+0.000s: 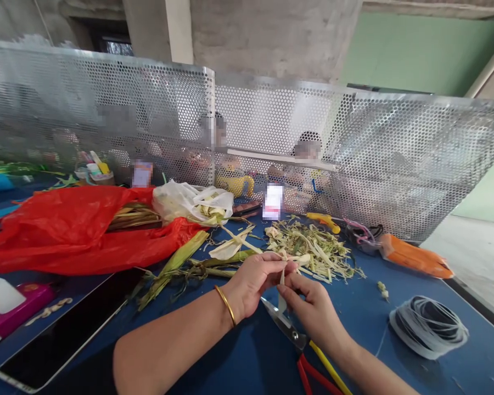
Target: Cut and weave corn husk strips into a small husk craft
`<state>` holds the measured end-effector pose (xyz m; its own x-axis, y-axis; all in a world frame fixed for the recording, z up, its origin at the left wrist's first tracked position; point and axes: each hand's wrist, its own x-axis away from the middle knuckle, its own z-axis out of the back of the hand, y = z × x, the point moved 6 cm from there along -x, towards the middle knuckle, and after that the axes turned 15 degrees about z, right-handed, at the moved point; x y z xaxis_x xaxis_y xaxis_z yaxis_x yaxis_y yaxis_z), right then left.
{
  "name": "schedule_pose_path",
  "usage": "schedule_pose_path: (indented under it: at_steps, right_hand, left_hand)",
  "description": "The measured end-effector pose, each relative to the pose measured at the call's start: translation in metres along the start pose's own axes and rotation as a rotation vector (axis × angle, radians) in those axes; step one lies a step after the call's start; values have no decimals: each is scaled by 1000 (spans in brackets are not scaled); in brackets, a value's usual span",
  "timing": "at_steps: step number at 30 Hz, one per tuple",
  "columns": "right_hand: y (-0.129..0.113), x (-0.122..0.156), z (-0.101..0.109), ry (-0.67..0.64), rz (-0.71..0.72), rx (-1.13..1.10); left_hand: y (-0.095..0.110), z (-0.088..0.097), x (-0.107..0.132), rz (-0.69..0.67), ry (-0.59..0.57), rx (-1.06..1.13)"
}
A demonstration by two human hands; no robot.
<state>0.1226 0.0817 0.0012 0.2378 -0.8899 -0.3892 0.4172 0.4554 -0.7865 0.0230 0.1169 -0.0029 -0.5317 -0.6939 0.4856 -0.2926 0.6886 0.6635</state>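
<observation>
My left hand, with a gold bangle on its wrist, pinches a small rolled piece of pale corn husk between thumb and fingers. From it a narrow husk strip hangs down, and my right hand grips that strip between thumb and forefinger. Below both hands lie scissors with one red and one yellow handle, blades pointing up and left. A heap of cut husk scraps spreads just beyond my fingers. Longer husk leaves lie to the left of it.
On the left are a red plastic bag, a white plastic bag, a dark tablet-like device and a magenta power strip. A coil of white cord and an orange packet sit right. People show behind the perforated metal screen.
</observation>
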Motion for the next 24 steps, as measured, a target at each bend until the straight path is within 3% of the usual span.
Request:
schedule_pose_path:
  at_steps: [4,12,14,18,20,24]
  right_hand:
    - [-4,-1,-1,-88,9,48]
    - [-6,1,-5,-100,-16,86]
    - [-12,0,5,-50,43,177]
    - [-26,-7,42,199,224,436]
    - [-25,-13,48,153,271,450]
    - [-16,-17,47,12,220,414]
  left_hand:
    - [0,1,0,3,34,-15]
    - [3,-2,5,-53,47,-120]
    - [5,1,4,-73,71,-133]
    - [10,3,4,-99,71,-158]
    - [11,1,5,-101,60,-214]
    - [12,4,5,-115,124,-305]
